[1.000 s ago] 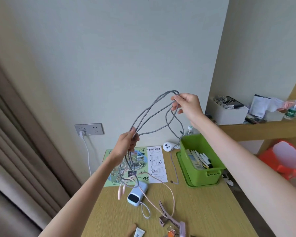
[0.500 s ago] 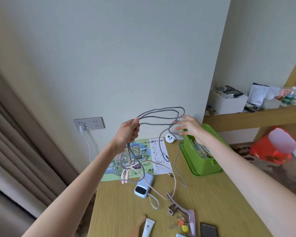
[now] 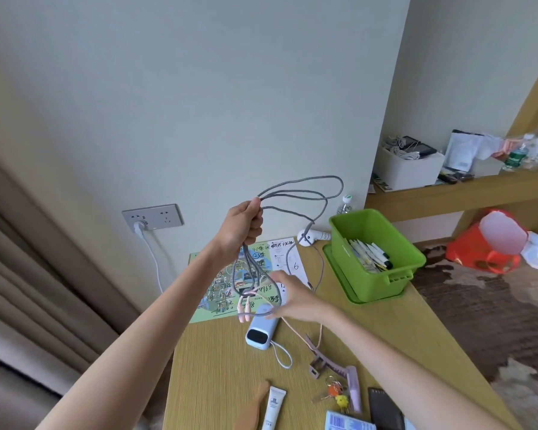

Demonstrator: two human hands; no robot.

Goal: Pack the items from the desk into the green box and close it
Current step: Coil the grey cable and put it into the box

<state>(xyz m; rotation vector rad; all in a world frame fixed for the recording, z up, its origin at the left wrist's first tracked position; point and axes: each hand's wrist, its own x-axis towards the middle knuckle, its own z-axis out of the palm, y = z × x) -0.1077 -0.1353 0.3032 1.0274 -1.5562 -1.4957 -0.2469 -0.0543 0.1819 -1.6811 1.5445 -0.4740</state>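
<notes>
My left hand (image 3: 243, 228) is raised above the desk, shut on a bunch of loops of a grey braided cable (image 3: 302, 192). The loops stick out to the right and hang down below the fist. My right hand (image 3: 292, 297) is low over the desk, its fingers hooked into the bottom of the hanging loops. A pink cable (image 3: 295, 330) is tangled with them. The green box (image 3: 416, 262) stands open at the desk's right edge on its lid (image 3: 331, 259), with pens and cards inside.
On the desk lie a blue device (image 3: 261, 333), a map sheet (image 3: 224, 290), a hair claw (image 3: 317, 361), keys (image 3: 336, 395), a cream tube (image 3: 272, 408), a black wallet (image 3: 385, 411) and a white round gadget (image 3: 309, 235). A wall socket (image 3: 153, 217) is behind.
My right hand let go of the upper loops and dropped down left to the hanging bottom loops. My left hand kept its grip, and my view tilted down.
</notes>
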